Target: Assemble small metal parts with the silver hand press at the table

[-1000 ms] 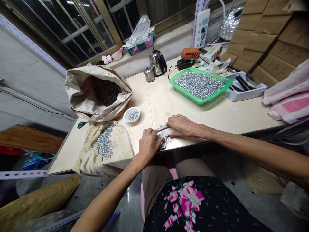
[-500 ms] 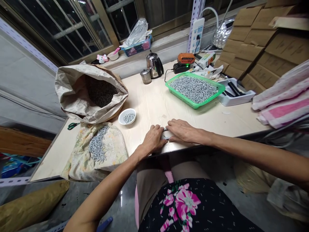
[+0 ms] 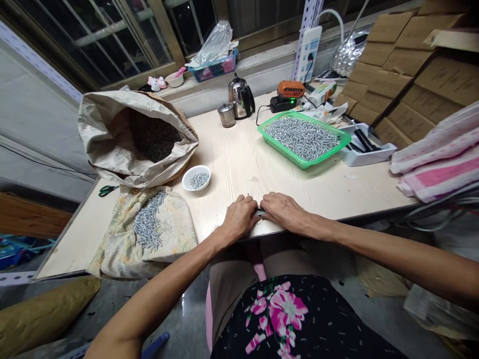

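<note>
At the table's front edge my left hand [image 3: 240, 215] and my right hand [image 3: 283, 210] meet, their fingers curled around a small grey piece [image 3: 259, 213]. Only a short strip of that piece shows between the hands, so its kind is hidden. Left of my hands stands a white bowl [image 3: 186, 183] holding small silver metal pins. A heap of similar pins [image 3: 147, 224] lies on a floral cloth [image 3: 177, 227] farther left. Beyond my right hand, a green basket [image 3: 292, 158] is filled with many more of them.
An open paper sack [image 3: 101, 134] of dark small pieces stands at the left, with scissors [image 3: 108, 190] below it. At the back are a kettle [image 3: 236, 94], a metal canister [image 3: 226, 115] and an orange battery [image 3: 291, 89]. A grey tray [image 3: 359, 158], cardboard boxes [image 3: 406, 75] and a pink towel [image 3: 445, 164] fill the right.
My hands have come closer together around the grey piece, and less of it shows between them. The view has shifted slightly.
</note>
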A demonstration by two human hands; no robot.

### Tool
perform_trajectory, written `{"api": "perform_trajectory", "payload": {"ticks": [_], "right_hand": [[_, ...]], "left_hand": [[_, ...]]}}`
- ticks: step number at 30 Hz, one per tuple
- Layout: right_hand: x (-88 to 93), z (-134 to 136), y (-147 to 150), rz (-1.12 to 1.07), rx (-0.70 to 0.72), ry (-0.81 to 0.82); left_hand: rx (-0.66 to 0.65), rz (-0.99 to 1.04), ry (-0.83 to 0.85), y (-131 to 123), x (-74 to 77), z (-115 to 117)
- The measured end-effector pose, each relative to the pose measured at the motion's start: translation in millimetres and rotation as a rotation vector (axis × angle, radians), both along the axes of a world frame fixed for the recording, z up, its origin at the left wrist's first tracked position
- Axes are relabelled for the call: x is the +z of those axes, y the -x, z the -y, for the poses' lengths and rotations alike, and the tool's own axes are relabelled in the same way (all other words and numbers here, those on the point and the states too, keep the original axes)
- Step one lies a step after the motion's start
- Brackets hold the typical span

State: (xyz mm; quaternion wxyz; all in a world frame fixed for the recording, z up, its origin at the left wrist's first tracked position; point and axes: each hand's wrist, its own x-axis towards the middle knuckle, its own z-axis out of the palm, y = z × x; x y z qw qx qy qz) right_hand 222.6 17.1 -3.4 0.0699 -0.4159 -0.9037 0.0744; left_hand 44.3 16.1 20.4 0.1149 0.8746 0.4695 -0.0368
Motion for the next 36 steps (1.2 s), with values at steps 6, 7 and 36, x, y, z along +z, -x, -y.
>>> {"api": "perform_trajectory", "payload": {"ticks": [6, 7, 36], "right_hand": [[-13.1, 8, -15, -0.204, 0.039, -0.123], [-14.6, 10, -16, -0.221, 0.046, -0.125], [-7.7, -1, -3, -0.476, -0.093, -0.281]], "left_hand": [[0.115, 0.261, -0.061, 33, -5.5, -8], [0.162, 0.312, -0.085, 43, -2.6, -7], [0.387, 0.518, 0.003, 83, -22.2, 45]]}}
